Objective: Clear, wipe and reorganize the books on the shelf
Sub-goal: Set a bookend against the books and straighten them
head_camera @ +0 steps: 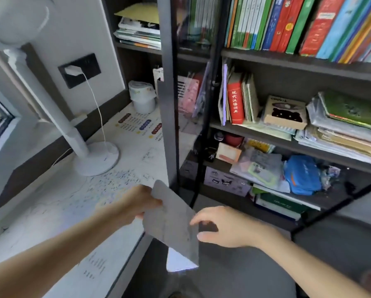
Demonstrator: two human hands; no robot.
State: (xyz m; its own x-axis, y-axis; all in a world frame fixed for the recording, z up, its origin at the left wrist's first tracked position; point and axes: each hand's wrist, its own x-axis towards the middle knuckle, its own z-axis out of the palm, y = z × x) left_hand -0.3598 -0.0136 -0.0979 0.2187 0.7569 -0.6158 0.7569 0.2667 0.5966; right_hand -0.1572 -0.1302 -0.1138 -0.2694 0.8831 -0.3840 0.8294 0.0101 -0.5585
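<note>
My left hand [137, 204] grips the upper edge of a thin grey booklet [171, 224] held tilted over the desk's front corner. My right hand [225, 227] hovers just to the booklet's right, fingers curled loosely, its fingertips at the booklet's edge; contact is unclear. The dark bookshelf [287, 61] stands ahead to the right. Its top row holds upright colourful books [287, 24]. The middle row has a red dictionary [235, 102], a box with a black cat picture [284, 112] and a stack of papers [348, 130]. The lower shelf holds a blue pouch [301, 175] and loose items.
A white desk [51, 211] covered with scribbles lies at the left, with a white lamp [77, 134], its cord and wall socket [79, 69]. A white cup [142, 95] stands at the desk's back. A dark vertical post [169, 104] divides desk and shelf. Flat books lie on the upper left shelf [139, 33].
</note>
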